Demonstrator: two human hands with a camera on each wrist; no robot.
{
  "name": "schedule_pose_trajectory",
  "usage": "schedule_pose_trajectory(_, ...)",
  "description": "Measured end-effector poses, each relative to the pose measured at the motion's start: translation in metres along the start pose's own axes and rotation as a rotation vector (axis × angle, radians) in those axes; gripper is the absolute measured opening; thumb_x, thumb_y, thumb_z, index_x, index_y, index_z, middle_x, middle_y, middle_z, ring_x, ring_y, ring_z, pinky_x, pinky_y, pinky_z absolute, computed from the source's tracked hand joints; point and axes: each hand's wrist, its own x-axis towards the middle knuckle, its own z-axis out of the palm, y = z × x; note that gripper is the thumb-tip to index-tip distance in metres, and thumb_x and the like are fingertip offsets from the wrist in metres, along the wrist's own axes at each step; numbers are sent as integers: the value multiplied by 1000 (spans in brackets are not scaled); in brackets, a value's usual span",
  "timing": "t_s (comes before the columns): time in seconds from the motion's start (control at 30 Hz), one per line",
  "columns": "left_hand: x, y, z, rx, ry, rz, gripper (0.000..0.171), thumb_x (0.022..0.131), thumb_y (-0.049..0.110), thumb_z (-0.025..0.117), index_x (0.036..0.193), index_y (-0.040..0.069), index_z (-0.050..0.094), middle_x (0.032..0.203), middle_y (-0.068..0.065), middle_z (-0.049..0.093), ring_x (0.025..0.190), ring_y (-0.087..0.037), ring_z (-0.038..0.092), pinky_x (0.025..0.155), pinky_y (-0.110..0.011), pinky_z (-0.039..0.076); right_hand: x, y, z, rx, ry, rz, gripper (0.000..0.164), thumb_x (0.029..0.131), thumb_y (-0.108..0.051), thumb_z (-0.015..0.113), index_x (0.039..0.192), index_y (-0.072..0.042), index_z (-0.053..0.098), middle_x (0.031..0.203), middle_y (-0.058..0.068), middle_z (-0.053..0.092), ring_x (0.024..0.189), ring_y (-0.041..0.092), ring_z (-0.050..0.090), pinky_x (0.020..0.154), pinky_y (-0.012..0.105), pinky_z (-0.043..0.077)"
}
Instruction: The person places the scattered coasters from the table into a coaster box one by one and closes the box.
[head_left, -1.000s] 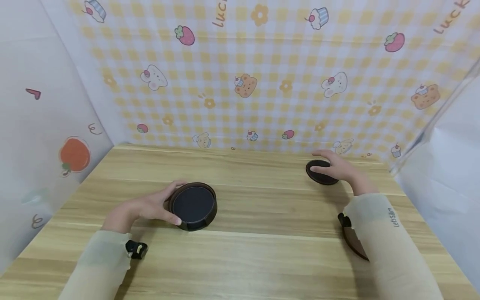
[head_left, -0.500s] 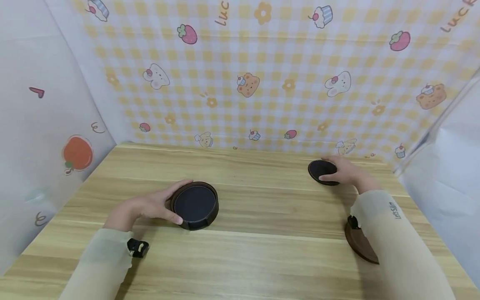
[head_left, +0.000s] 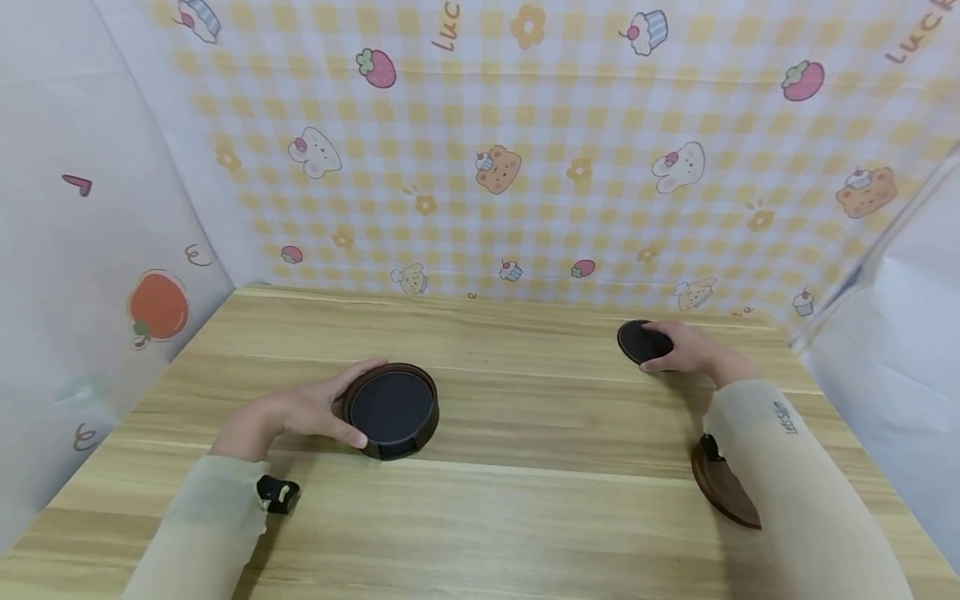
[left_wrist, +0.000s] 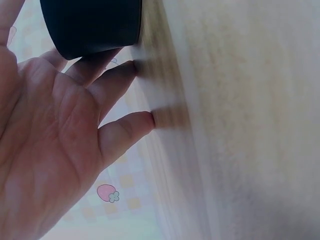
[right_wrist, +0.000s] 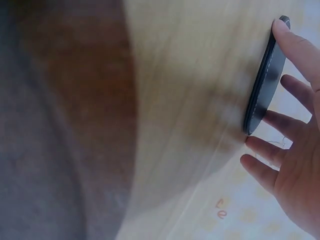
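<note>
My left hand (head_left: 318, 408) holds a round dark coaster holder (head_left: 427, 431) by its left side, thumb at the near rim and fingers round the back. A black coaster (head_left: 392, 407) with a stitched edge lies inside the holder. At the back right, my right hand (head_left: 688, 348) grips a black round coaster (head_left: 634, 341) lying on the table. In the right wrist view, the thumb presses one end of this coaster (right_wrist: 267, 77) while the fingers reach along its far side. Its edge looks layered there.
A brown round disc (head_left: 722, 487) lies under the right forearm, partly hidden by the sleeve. The wooden table (head_left: 510, 517) ends at a yellow checked cloth (head_left: 450, 233) behind, with white sheets at both sides. Each wrist wears a small black camera.
My right hand has come down and back from above the coaster, and its thumb and fingers have closed in on the coaster's right part. The left hand stays at the holder.
</note>
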Motion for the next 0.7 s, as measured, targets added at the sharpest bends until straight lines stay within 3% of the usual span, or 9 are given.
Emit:
schedule_pose_trajectory(0.23,0,-1,0,-8,-3,2,118,76,23,87,159,8,4,162,-24,17,149,-48,11,113,-72,13,0,-6,-3,-29,-43,36,83,87,-38,73,148,6,38,147,40,37,130,60,37,105,72,27)
schedule_pose_trajectory(0.4,-2,1,-1,-1,-5,19,118,76,23,87,159,7,4,162,-26,18,148,-49,12,113,-73,13,-1,-9,-3,-38,-33,49,82,86,-39,74,147,3,41,145,42,35,125,64,34,97,72,35)
schedule_pose_trajectory(0.6,-3,4,-1,6,-3,19,118,76,23,87,159,8,5,161,-26,20,148,-48,14,113,-73,13,0,-13,-3,-61,-23,-4,79,82,-38,78,143,3,47,142,38,45,124,57,45,101,69,32)
schedule_pose_trajectory(0.7,-4,4,-1,10,0,15,118,76,23,87,159,8,5,161,-26,20,148,-48,13,113,-73,13,0,-15,-4,-53,-31,-10,79,82,-40,78,143,1,48,142,37,46,125,59,44,101,69,34)
